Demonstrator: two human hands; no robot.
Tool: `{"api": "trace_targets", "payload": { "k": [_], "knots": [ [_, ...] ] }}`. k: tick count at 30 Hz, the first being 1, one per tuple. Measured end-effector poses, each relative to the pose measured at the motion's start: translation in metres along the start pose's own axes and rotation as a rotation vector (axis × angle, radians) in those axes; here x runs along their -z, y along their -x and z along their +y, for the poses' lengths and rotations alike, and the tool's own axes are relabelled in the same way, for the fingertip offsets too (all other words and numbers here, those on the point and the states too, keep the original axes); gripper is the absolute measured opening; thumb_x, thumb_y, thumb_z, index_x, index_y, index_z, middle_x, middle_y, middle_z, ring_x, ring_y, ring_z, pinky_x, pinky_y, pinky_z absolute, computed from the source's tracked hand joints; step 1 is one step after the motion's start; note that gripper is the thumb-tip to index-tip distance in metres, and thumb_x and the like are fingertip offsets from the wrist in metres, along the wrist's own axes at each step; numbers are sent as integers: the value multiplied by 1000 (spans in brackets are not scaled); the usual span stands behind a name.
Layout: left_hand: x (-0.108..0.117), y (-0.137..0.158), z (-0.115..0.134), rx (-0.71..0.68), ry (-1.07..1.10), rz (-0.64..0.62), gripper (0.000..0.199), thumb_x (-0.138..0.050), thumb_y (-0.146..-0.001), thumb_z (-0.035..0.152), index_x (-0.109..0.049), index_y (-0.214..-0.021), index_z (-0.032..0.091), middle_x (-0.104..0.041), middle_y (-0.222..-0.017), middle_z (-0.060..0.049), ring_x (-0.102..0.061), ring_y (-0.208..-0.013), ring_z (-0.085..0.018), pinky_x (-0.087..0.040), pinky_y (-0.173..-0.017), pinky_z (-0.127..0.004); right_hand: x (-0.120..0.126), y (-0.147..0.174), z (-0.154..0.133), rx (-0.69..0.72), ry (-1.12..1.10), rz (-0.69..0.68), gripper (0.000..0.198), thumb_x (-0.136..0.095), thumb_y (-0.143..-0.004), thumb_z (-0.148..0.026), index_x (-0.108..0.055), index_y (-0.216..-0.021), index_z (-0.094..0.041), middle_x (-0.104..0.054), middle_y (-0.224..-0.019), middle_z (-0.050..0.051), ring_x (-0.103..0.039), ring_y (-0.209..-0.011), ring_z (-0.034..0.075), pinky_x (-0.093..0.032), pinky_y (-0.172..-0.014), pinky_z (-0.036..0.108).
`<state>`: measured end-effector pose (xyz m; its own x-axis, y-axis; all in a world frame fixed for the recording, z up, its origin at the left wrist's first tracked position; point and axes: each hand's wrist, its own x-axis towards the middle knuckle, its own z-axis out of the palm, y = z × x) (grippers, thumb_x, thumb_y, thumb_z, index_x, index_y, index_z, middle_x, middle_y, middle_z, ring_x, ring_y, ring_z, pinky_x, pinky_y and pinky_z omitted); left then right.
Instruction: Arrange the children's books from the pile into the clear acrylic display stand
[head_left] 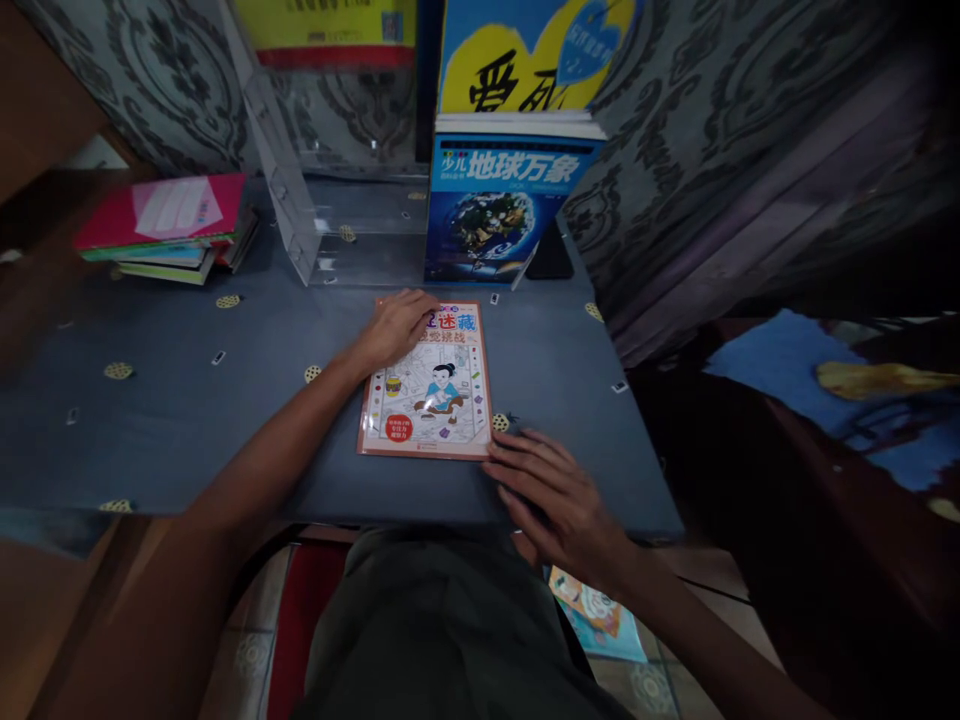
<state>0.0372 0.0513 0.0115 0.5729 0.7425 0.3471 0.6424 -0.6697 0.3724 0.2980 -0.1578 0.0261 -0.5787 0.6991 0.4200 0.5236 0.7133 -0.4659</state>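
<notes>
Two bare hands meet one thin book (424, 435), flat on the table (187, 400) near its front edge. The right hand (551, 495), fingers loosely spread and gripping nothing, is at the lower right corner; the left hand (401, 325) rests over the top left, fingers close together. A light, even touch at both corners should steady it; hard pushing could make it slide. Farther off: one clear rack (300, 230), three large books (484, 225) there, one stack of books (169, 220), too overlapped to count.
</notes>
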Motion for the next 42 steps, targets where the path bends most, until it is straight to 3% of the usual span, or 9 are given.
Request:
{"api": "trace_targets", "payload": {
  "k": [3,6,11,15,23,34,42],
  "knots": [
    [0,0,0,-1,-9,-6,27,-42,-100,20,-65,-113,18,-69,-117,-11,-61,-109,-25,-46,-98,-43,-12,-19,-16,72,-1,-9,39,-57,-96,-16,-63,-134,-23,-74,-127,9,-62,-129,24,-46,-114,53],
    [0,0,1,5,-15,-10,27,-41,-100,20,-65,-114,19,-69,-118,-10,-61,-109,-25,-46,-100,-43,-36,-47,-39,154,-12,-160,37,-52,-101,-25,-60,-137,-17,-65,-140,12,-53,-139,23,-39,-120,50],
    [1,0,1,-6,-26,-8,28,-40,-101,21,-65,-115,20,-69,-118,-9,-61,-112,-24,-46,-102,-42,-81,-82,-64,226,16,-323,57,-54,-101,-47,-50,-145,-12,-52,-152,16,-38,-149,27,-28,-126,50],
    [1,0,0,-7,-32,-3,28,-40,-101,21,-65,-113,20,-70,-118,-9,-61,-111,-24,-46,-101,-42,-94,-80,-62,202,31,-344,69,-63,-95,-48,-45,-149,-10,-47,-156,20,-33,-152,30,-30,-125,50],
    [0,0,0,-5,-30,2,27,-42,-100,20,-65,-113,20,-70,-119,-9,-62,-109,-25,-46,-100,-42,-66,-50,-52,112,39,-299,69,-64,-96,-39,-40,-152,-4,-39,-159,24,-28,-153,31,-34,-124,52],
    [1,0,-1,-15,-41,4,27,-42,-100,19,-65,-113,19,-70,-118,-10,-62,-110,-24,-47,-100,-42,-33,9,-34,-58,80,-87,68,-50,-102,-24,-20,-163,-19,-45,-157,16,-35,-150,27,-46,-116,55],
    [0,1,-1,-26,-43,13,28,-42,-100,18,-66,-115,16,-70,-118,-11,-63,-110,-24,-48,-100,-43,-15,17,-18,-61,41,5,59,-48,-99,-6,-41,-155,-25,-64,-142,10,-54,-138,24,-51,-113,48]
  ]
}}
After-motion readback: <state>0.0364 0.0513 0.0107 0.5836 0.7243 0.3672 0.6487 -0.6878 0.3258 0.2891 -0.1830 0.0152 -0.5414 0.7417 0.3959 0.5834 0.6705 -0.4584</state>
